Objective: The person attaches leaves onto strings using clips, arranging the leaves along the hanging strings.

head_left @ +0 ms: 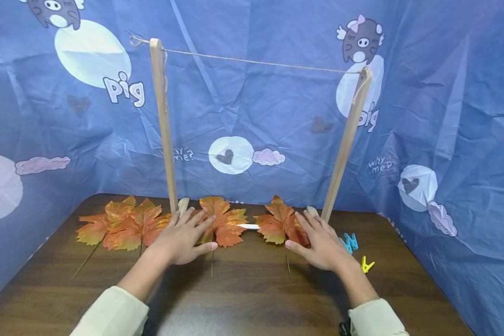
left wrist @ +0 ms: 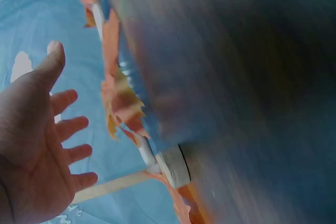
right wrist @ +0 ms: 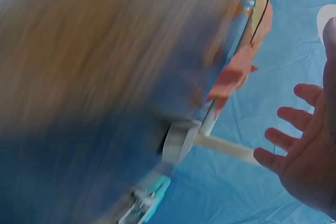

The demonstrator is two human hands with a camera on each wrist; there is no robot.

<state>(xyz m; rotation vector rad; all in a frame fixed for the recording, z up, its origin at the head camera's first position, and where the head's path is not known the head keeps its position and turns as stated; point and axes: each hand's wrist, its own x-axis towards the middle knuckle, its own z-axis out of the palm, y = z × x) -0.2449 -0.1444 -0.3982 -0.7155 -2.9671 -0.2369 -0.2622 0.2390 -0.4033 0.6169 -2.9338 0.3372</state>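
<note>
Both my hands reach forward over the table with palms down and fingers spread. My left hand (head_left: pixel 184 239) overlaps the orange maple leaf (head_left: pixel 228 228) left of centre; in the left wrist view that hand (left wrist: pixel 39 135) holds nothing and is apart from the tabletop. Partly over another maple leaf (head_left: pixel 275 219) is my right hand (head_left: pixel 321 243). The right wrist view shows this hand (right wrist: pixel 310 156) with bare, relaxed fingers. Behind them rises a wooden frame, its left post (head_left: pixel 164 126) and right post (head_left: pixel 347 144) joined at the top by a string (head_left: pixel 256 61).
More maple leaves (head_left: pixel 140 224) with thin stems lie at the left. Right of my right hand are blue clothespins (head_left: pixel 350 242) and a yellow clothespin (head_left: pixel 366 265). A white bar (head_left: pixel 248 227) shows between the leaves. Blue printed cloth (head_left: pixel 277 112) surrounds the brown table (head_left: pixel 252 298).
</note>
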